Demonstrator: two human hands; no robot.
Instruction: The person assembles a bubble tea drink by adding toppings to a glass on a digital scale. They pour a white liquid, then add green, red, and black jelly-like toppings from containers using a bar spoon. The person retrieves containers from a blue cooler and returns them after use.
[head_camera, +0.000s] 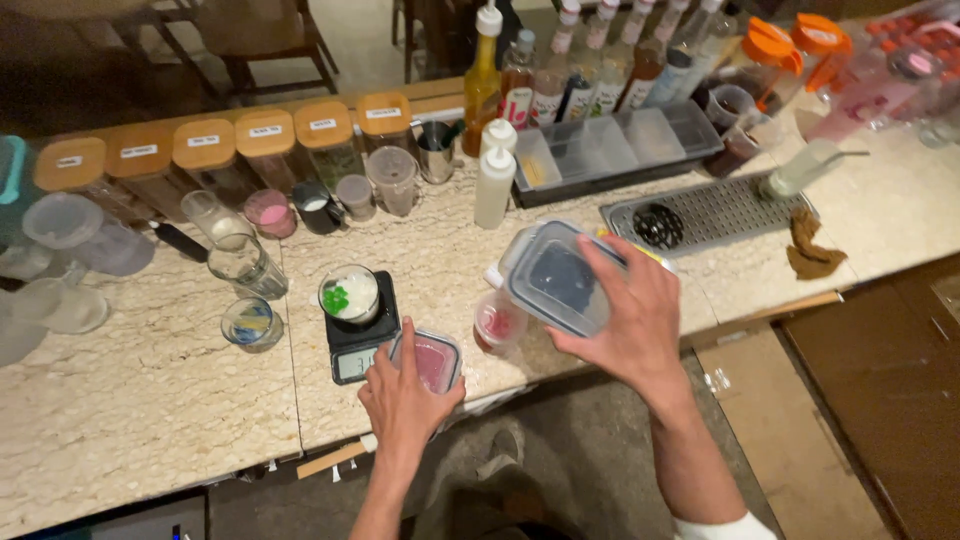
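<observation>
Though half-hidden, pink tub (436, 362) under left hand (400, 400).

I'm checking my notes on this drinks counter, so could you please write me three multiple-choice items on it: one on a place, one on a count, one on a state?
1. Where does the glass with the green thing in it stand?
A. on the black scale
B. in the metal drip tray
C. on the floor

2. How many wooden-lidded jars stand in the row at the back?
A. two
B. six
C. ten

3. What is the right hand doing?
A. resting flat on the counter
B. holding a clear lidded container above the counter
C. pouring from a bottle

Answers:
1 A, the glass sits on the scale's platform.
2 B, six wooden lids show side by side.
3 B, its fingers wrap the container's edge, clear of the counter; the left hand meanwhile grips a container of pink stuff.
</observation>
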